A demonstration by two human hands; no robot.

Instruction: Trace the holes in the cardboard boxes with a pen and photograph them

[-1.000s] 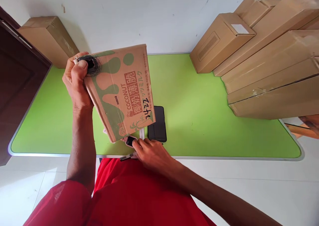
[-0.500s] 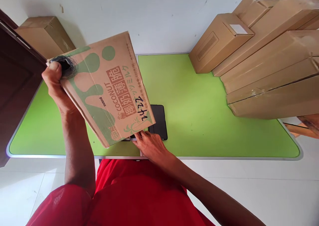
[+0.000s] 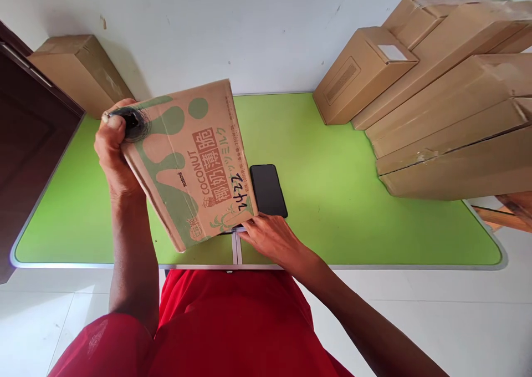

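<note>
A printed cardboard box [image 3: 187,172] with green shapes, "COCONUT" lettering and a handwritten "2422" is tilted above the table. My left hand [image 3: 114,149] is closed around its upper left corner, the thumb beside a dark round patch [image 3: 132,123] that looks like a hole ringed with black scribble. At the lower right corner, my right hand [image 3: 268,235] has its fingers curled and partly hidden by the box. A thin, flat thing [image 3: 238,229] with a pale edge shows at its fingertips; its kind is unclear. Just beyond this hand lies a black smartphone [image 3: 269,191].
The table [image 3: 332,222] has a green top with a pale metal rim and a seam near the middle. Several cardboard boxes [image 3: 440,138] are stacked at the right. Another carton [image 3: 78,69] stands at the back left by a dark door [image 3: 33,144]. A white wall [image 3: 233,27] rises behind.
The box and my left hand have shifted right and toward me. My right hand has slid right along with the box's corner. The smartphone now shows more fully and sits at a different angle.
</note>
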